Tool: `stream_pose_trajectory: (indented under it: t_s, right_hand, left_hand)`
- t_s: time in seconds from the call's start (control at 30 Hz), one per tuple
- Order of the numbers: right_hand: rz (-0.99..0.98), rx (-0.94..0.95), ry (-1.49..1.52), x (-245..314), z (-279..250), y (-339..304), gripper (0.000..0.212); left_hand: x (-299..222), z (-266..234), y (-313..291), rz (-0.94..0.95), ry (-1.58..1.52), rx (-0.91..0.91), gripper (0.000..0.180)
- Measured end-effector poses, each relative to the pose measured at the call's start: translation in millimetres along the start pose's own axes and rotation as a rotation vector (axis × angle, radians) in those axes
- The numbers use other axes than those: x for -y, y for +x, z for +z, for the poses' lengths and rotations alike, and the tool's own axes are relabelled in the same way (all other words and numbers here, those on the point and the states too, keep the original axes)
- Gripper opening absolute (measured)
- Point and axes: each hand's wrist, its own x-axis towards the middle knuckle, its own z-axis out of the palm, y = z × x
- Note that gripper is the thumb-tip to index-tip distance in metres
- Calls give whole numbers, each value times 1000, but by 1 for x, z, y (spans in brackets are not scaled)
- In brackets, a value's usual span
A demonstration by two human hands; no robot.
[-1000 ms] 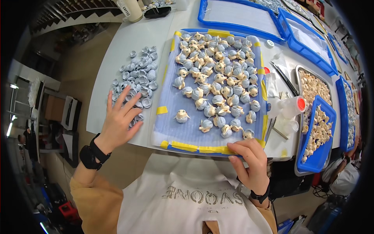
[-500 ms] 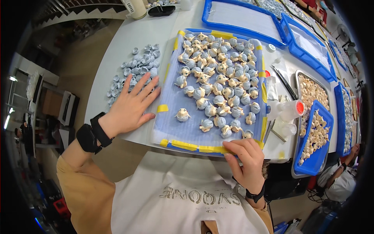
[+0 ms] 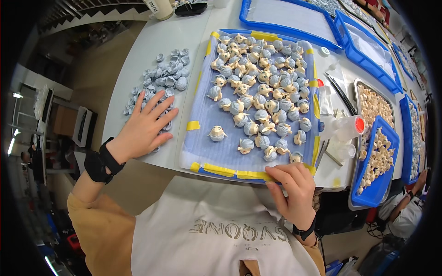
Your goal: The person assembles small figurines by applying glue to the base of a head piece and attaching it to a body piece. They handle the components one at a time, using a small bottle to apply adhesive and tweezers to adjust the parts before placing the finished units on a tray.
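Grey-blue, cup-shaped shells [image 3: 169, 82] lie heaped left on the white worktop [image 3: 193, 32], partly under the wide-spread left hand [image 3: 142, 132]. Half-curled, the right hand [image 3: 298, 192] touches the yellow-taped blue tray [image 3: 201, 149] near right; whether it grips, I cannot tell.

Off-white fabric garment front [image 3: 184, 230], 6 o'clock; dark outlined lettering [image 3: 240, 232] across it, small tan patch [image 3: 251, 266] below. Loose tan fabric sleeves [image 3: 99, 234], 8 and 5 o'clock. Black rounded watch-like wrist device [image 3: 94, 168], near 9 o'clock; broad black band [image 3: 110, 158] alongside. Black wristband [image 3: 305, 231], near 5 o'clock.
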Motion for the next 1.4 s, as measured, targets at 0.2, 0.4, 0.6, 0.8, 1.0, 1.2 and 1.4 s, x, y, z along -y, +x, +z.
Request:
stream_pose_trajectory:
  t_s: [0.2, 0.4, 0.6, 0.8, 1.0, 1.2, 1.4]
  right_hand:
    - [8, -5, -8, 0, 0, 0, 25]
    - [3, 2, -22, 2, -1, 2, 25]
    - [-5, 4, -32, 0, 1, 1, 26]
    - [-5, 6, -60, 1, 2, 0, 26]
    - [-13, -15, -59, 1, 4, 0, 26]
    - [-20, -1, -70, 3, 2, 3, 25]
    - [-23, -15, -65, 1, 3, 1, 26]
  left_hand:
    - [43, -31, 49, -10, -198, -258, 48]
    - [107, -11, 133, -123, -650, 44, 63]
    - [120, 6, 136, -55, -626, 66, 46]
    - [108, 3, 102, -62, -592, -39, 27]
    - [109, -14, 88, -137, -709, -33, 27]
    - [143, -3, 126, -277, -367, -23, 71]
    - [148, 4, 130, -608, -470, 221, 88]
